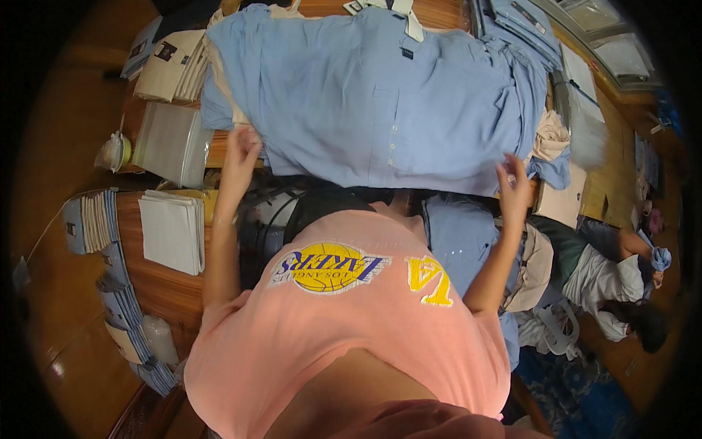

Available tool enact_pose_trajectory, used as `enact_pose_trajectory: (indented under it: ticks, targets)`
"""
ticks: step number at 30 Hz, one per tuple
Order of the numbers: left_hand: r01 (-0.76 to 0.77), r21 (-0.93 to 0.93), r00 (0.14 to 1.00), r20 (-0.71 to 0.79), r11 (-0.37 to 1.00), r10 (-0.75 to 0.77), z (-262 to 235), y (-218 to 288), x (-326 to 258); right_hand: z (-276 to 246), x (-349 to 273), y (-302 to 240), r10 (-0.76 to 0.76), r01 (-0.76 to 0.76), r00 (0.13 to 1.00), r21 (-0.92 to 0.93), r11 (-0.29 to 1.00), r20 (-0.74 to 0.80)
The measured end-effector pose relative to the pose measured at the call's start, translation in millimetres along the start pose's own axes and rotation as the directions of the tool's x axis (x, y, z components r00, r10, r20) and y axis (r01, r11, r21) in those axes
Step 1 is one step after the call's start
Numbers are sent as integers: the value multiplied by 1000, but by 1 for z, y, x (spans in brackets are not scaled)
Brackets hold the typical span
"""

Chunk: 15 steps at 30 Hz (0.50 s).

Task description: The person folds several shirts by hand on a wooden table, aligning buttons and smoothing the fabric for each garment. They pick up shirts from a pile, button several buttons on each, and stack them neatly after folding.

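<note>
A light blue shirt [329, 95] lies spread wide over the table, its button placket running toward me and a small dark label at the neck. Beside its left edge is my left hand [243, 139], fingers loosely bent and apart, with no cloth visible in them. Over the shirt's near right corner hovers my right hand [513, 175], thumb and bent fingers apart; whether a fingertip touches the cloth is hard to see. Pale beige cloth [552, 135] shows beyond the shirt's right side.
Folded beige shirts [172, 66] and clear plastic bags [172, 143] sit at the left. Nearer lie white sheets [172, 230] and a row of folded blue garments [121, 293]. More folded blue shirts [519, 29] are at far right. Another person [610, 282] is low at the right.
</note>
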<state>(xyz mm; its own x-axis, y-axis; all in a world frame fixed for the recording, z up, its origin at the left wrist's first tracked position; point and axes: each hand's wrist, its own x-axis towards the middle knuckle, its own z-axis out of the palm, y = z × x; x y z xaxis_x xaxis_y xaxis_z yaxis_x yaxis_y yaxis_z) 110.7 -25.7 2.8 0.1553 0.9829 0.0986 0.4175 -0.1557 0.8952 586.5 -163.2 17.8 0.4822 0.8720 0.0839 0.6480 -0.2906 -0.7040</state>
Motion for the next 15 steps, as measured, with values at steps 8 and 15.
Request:
enact_pose_trajectory:
  ticks: [8,15]
  targets:
    - [-565,279,814,339,776,471,154,62,112,159,93,-78,-427,394,888,193,898,170]
    - [-406,313,878,396,858,271,171,66,131,161,112,-71,-359,298,887,236,925,289]
